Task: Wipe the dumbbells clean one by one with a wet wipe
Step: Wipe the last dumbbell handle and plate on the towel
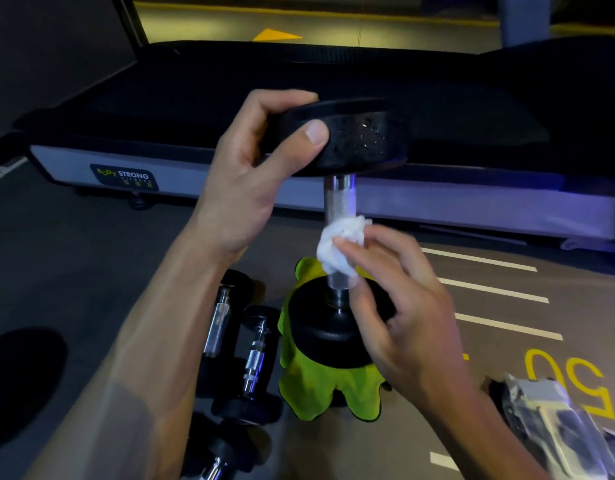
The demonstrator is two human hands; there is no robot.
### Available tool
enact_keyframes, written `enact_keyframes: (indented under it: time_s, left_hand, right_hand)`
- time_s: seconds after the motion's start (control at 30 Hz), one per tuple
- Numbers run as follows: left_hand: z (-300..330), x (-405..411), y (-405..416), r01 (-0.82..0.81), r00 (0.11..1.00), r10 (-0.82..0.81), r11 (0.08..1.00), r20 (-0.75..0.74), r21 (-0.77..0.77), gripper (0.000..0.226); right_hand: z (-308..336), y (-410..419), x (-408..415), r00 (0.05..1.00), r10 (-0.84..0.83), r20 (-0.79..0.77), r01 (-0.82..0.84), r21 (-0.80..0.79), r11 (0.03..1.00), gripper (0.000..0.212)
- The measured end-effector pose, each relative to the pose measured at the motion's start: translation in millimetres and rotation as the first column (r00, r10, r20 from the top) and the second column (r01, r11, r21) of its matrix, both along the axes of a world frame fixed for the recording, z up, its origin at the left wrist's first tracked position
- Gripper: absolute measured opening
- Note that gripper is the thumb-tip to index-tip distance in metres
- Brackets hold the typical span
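A single wide-angle camera worn on the person's head looks forward and steeply down from close above the hands, with the floor [91,271] filling the frame from 6 o'clock and a treadmill [195,168] lying crosswise toward 12 o'clock.

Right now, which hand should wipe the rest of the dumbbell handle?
Right. The right hand already pinches the wet wipe against the upright dumbbell's handle. The left hand grips the top weight head, steadying it, so it isn't free.
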State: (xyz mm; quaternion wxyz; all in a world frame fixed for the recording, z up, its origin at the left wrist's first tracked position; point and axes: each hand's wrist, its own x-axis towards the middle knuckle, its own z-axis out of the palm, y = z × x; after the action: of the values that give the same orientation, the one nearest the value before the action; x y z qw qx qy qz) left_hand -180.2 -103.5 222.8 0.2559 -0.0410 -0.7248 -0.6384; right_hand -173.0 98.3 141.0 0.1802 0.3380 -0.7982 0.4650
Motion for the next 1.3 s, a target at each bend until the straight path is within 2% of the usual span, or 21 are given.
enact_keyframes:
  time_s: [0.13, 0.2, 0.3, 0.43, 0.63, 0.77, 0.9, 1.07, 1.2, 1.3]
  left_hand:
    - [-1, 5, -3, 0.006, 1.000, -0.006, 0.998, 0.002, 0.069, 0.023]
    - [0, 9, -4, 0.016, 1.000, -0.016, 0.997, -0.001, 0.069, 0.026]
    - [0, 14, -7, 0.031, 1.000, -0.030, 0.996, -0.008, 0.080, 0.034]
    - [-2, 15, -10, 0.013, 1.000, -0.013, 0.992, 0.003, 0.125, 0.035]
    - [-5, 16, -12, 0.005, 1.000, -0.009, 0.987, 0.023, 0.160, 0.040]
    - [-7, 17, -16, -0.013, 1.000, 0.011, 0.984, 0.015, 0.180, 0.036]
    - [-7, 19, -18, -0.006, 1.000, 0.006, 0.982, 0.002, 0.189, 0.034]
    - [-4, 18, -9, 0.046, 0.999, -0.043, 0.988, -0.021, 0.148, 0.036]
    - [-1, 14, -4, 0.064, 0.998, -0.059, 0.987, -0.037, 0.144, 0.032]
    - [-1, 11, -2, 0.074, 0.997, -0.069, 0.987, -0.040, 0.145, 0.033]
  right_hand:
    - [7, -5, -2, 0.999, 0.042, 0.024, -0.042, 0.005, 0.999, 0.039]
    - [17, -15, -5, 0.996, 0.065, 0.060, -0.065, -0.002, 0.998, 0.046]
    - [12, -19, -3, 0.997, 0.074, 0.023, -0.075, 0.027, 0.997, 0.049]
    - [-5, -3, 5, 0.993, 0.100, 0.070, -0.104, 0.057, 0.993, 0.045]
    - [16, -19, 1, 0.994, 0.094, 0.053, -0.096, 0.033, 0.995, 0.046]
    - [-8, -3, 13, 0.991, 0.115, 0.070, -0.121, 0.085, 0.989, 0.038]
    - [-4, 7, 18, 0.995, 0.048, 0.087, -0.059, 0.137, 0.989, 0.029]
    - [18, -4, 6, 0.996, -0.057, 0.073, 0.051, 0.078, 0.996, 0.006]
    - [12, 6, 9, 0.977, -0.092, 0.193, 0.056, 0.185, 0.981, 0.015]
    - [15, 6, 6, 0.972, -0.085, 0.221, 0.045, 0.177, 0.983, 0.020]
